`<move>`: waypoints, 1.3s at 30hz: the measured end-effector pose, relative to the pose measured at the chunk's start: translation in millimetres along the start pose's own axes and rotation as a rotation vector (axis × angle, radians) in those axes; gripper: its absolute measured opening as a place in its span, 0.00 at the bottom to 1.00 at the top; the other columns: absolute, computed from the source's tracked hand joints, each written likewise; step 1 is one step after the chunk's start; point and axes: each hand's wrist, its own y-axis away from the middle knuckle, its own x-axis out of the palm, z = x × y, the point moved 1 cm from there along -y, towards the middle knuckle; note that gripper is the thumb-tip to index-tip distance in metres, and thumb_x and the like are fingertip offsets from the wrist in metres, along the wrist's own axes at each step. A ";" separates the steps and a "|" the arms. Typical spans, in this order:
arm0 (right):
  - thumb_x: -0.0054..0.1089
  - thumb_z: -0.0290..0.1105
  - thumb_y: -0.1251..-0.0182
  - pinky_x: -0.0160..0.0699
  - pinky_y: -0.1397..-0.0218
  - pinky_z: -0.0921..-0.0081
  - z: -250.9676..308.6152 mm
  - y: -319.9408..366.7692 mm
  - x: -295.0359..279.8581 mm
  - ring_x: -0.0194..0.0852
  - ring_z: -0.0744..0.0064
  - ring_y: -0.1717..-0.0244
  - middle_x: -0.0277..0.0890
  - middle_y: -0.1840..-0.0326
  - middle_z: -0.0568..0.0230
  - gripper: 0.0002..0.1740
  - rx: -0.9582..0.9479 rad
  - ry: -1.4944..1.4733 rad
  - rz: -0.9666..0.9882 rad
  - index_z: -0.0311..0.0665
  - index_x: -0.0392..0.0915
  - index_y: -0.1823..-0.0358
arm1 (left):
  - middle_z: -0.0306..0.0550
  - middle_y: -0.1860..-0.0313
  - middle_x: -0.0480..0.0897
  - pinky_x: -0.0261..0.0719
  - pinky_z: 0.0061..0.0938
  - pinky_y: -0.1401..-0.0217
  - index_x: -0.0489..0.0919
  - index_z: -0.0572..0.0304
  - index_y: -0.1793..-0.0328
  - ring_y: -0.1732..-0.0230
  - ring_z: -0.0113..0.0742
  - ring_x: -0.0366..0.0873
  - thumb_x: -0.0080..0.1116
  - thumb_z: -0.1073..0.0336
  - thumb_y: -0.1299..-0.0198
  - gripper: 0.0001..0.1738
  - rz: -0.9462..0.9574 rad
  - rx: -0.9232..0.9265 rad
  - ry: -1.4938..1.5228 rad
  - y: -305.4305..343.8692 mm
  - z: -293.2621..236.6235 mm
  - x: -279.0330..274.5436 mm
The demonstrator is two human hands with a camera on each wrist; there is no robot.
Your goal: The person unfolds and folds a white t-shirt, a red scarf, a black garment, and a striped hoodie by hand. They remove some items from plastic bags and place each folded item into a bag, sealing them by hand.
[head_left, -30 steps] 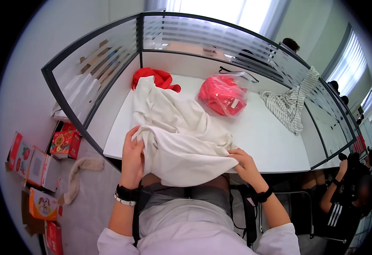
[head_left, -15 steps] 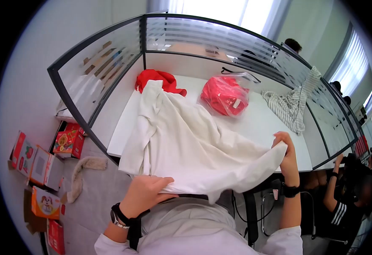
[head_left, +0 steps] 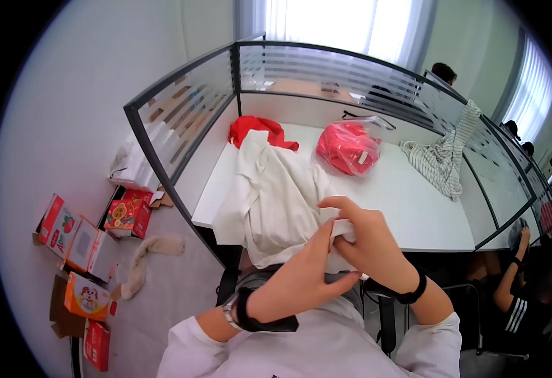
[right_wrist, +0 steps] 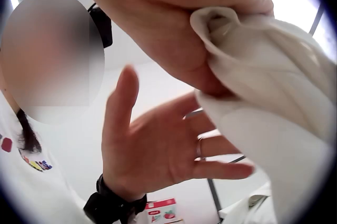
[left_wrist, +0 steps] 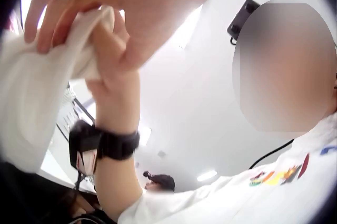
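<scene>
A white garment [head_left: 279,201] lies across the desk and hangs over its front edge. My right hand [head_left: 377,246] pinches a gathered part of it near my body; in the right wrist view the cloth [right_wrist: 279,82] bunches out between thumb and fingers. My left hand [head_left: 298,283] crosses in from the left, fingers extended and thumb apart, its fingertips right at the gathered cloth. The left wrist view shows these fingers [left_wrist: 45,21] beside the raised fold of cloth [left_wrist: 79,50].
At the back of the desk [head_left: 414,220] lie a red cloth [head_left: 260,131], a clear bag with red fabric [head_left: 348,148] and a striped cloth [head_left: 437,164] over the partition. Boxes [head_left: 87,296] stand on the left floor. A person [head_left: 534,302] sits at right.
The garment was held spread between both hands; its right side is now brought in and gathered. My hands came together in front of me, and the left no longer grips its edge.
</scene>
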 end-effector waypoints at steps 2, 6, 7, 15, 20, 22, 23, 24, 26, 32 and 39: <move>0.57 0.17 0.49 0.79 0.57 0.68 13.3 -14.2 0.6 0.82 0.53 0.67 0.81 0.66 0.49 0.29 -0.066 -0.146 0.054 0.39 0.76 0.41 | 0.65 0.37 0.75 0.74 0.42 0.34 0.58 0.67 0.23 0.37 0.52 0.78 0.65 0.70 0.37 0.40 -0.292 0.080 -0.066 -10.0 5.9 6.8; 0.63 0.20 0.46 0.77 0.53 0.68 22.2 -34.1 -27.3 0.78 0.59 0.60 0.77 0.65 0.53 0.30 -0.104 -0.083 0.237 0.39 0.76 0.38 | 0.57 0.56 0.81 0.78 0.33 0.45 0.72 0.69 0.35 0.52 0.43 0.81 0.48 0.77 0.39 0.23 -0.153 -0.014 0.055 -25.2 7.2 -40.1; 0.66 0.22 0.45 0.77 0.54 0.66 23.1 -35.7 -35.3 0.79 0.57 0.60 0.78 0.65 0.51 0.29 -0.125 0.013 0.242 0.39 0.76 0.39 | 0.49 0.56 0.81 0.77 0.27 0.46 0.75 0.69 0.41 0.53 0.33 0.79 0.44 0.76 0.39 0.20 -0.123 0.004 0.081 -29.6 7.9 -56.9; 0.67 0.22 0.46 0.79 0.55 0.56 -26.5 -79.9 -56.6 0.80 0.44 0.58 0.80 0.62 0.49 0.07 -0.365 0.546 -0.038 0.33 0.81 0.65 | 0.38 0.74 0.75 0.70 0.24 0.65 0.80 0.67 0.62 0.68 0.23 0.71 0.67 0.62 0.38 0.13 -0.081 0.329 -0.552 -69.2 -87.0 -129.3; 0.65 0.21 0.43 0.75 0.56 0.65 -15.9 -124.0 -99.1 0.76 0.54 0.59 0.76 0.60 0.52 0.11 -0.462 0.304 -0.563 0.32 0.84 0.57 | 0.38 0.70 0.79 0.74 0.23 0.62 0.81 0.64 0.60 0.67 0.22 0.73 0.73 0.63 0.41 0.13 -0.159 0.472 -0.736 -82.7 -182.5 -170.1; 0.63 0.21 0.42 0.76 0.55 0.63 -22.4 -137.7 -104.3 0.78 0.50 0.58 0.78 0.59 0.48 0.13 -0.431 0.299 -0.523 0.32 0.83 0.54 | 0.39 0.71 0.82 0.77 0.22 0.59 0.82 0.65 0.57 0.67 0.24 0.77 0.71 0.62 0.39 0.14 -0.261 0.579 -0.946 -88.8 -207.1 -183.5; 0.61 0.20 0.41 0.77 0.53 0.62 -28.1 -142.7 -106.0 0.80 0.47 0.58 0.79 0.59 0.45 0.15 -0.397 0.299 -0.491 0.33 0.82 0.52 | 0.45 0.64 0.84 0.78 0.26 0.52 0.81 0.65 0.49 0.61 0.30 0.80 0.70 0.61 0.39 0.18 -0.338 0.553 -0.988 -88.2 -223.7 -191.3; 0.61 0.20 0.41 0.77 0.53 0.62 -32.2 -147.1 -109.1 0.80 0.47 0.58 0.79 0.59 0.45 0.15 -0.405 0.301 -0.492 0.33 0.82 0.52 | 0.51 0.57 0.85 0.79 0.30 0.45 0.81 0.66 0.40 0.54 0.36 0.83 0.69 0.59 0.38 0.24 -0.417 0.532 -1.033 -84.7 -241.3 -196.3; 0.55 0.20 0.37 0.78 0.51 0.59 -38.8 -153.7 -119.0 0.81 0.41 0.58 0.80 0.60 0.39 0.16 -0.341 0.456 -0.589 0.33 0.79 0.48 | 0.59 0.60 0.90 0.82 0.33 0.54 0.90 0.63 0.56 0.61 0.47 0.87 0.62 0.70 0.44 0.12 -0.619 0.715 -1.053 -76.5 -275.8 -195.0; 0.53 0.21 0.38 0.79 0.52 0.63 2.5 -136.4 -203.6 0.81 0.45 0.62 0.82 0.62 0.41 0.15 -0.334 0.391 -0.677 0.34 0.81 0.51 | 0.64 0.64 0.85 0.81 0.45 0.55 0.88 0.63 0.58 0.60 0.61 0.84 0.57 0.66 0.40 0.12 -1.019 0.865 -1.364 -104.5 -285.5 -271.3; 0.61 0.44 0.26 0.82 0.56 0.57 48.0 -126.8 -307.1 0.84 0.45 0.63 0.84 0.67 0.44 0.21 -0.036 1.197 -0.611 0.29 0.83 0.57 | 0.57 0.68 0.87 0.84 0.48 0.57 0.88 0.60 0.68 0.64 0.58 0.87 0.58 0.63 0.41 0.11 -0.976 0.314 -1.974 -123.8 -271.7 -301.5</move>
